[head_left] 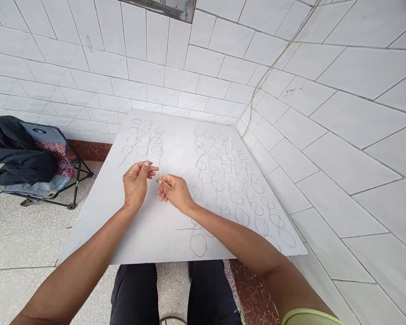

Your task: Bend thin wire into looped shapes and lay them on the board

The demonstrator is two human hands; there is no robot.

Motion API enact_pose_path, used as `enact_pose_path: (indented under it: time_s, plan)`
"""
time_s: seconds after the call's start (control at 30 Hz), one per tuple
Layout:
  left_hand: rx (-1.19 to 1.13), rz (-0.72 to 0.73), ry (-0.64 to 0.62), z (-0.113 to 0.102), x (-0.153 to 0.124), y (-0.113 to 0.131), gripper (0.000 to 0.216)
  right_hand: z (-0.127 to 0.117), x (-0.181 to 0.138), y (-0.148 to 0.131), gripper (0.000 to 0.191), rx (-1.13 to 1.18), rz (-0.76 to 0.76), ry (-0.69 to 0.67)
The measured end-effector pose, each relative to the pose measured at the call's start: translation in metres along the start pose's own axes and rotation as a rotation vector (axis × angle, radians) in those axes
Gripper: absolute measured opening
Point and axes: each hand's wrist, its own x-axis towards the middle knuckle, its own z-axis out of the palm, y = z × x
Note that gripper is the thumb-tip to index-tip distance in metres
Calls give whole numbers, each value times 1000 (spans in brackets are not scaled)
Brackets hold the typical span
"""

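Observation:
My right hand (174,192) pinches a thin wire (160,170) between thumb and fingertips, above the left-middle part of a white board (176,158). My left hand (137,183) is closed just left of it, its fingertips at the same wire; its exact grip there is too fine to see. Beyond both hands lie a few strands of wire bent into round loops (142,150). Many more looped wires (219,169) cover the right side of the board, and one larger loop (198,246) sits near the front edge, partly beside my right forearm.
White tiled walls (325,144) rise behind and right of the board. A cable (274,63) runs down the corner. On the left, a folding chair (50,167) holds dark cloth (16,149). My knees (135,289) are below the board's front edge.

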Motion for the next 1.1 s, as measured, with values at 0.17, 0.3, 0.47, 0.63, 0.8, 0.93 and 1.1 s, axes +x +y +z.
enact_pose_path:
  time_s: [0.17, 0.3, 0.47, 0.63, 0.8, 0.93, 1.1]
  plan:
    - [-60, -22, 24, 1, 0, -5, 31, 5, 3, 6, 24, -97, -104, 24]
    - [-99, -13, 60, 2, 0, -9, 30, 10, 9, 8, 22, -71, -87, 9]
    - [-47, -14, 53, 1, 2, -11, 37, 6, 13, 1, 18, 35, 18, -13]
    - [58, 10, 86, -9, 12, -12, 47, -11, 17, -2, 9, 101, 97, 25]
    - [153, -68, 76, -15, 21, -15, 45, -22, 16, -1, 13, 182, 83, -36]
    - [156, -200, -64, -15, 21, -11, 41, -26, 8, -4, 28, 280, 20, -175]
    - [33, -174, -278, -16, 18, -1, 41, -32, 0, -4, 36, 366, 40, -256]
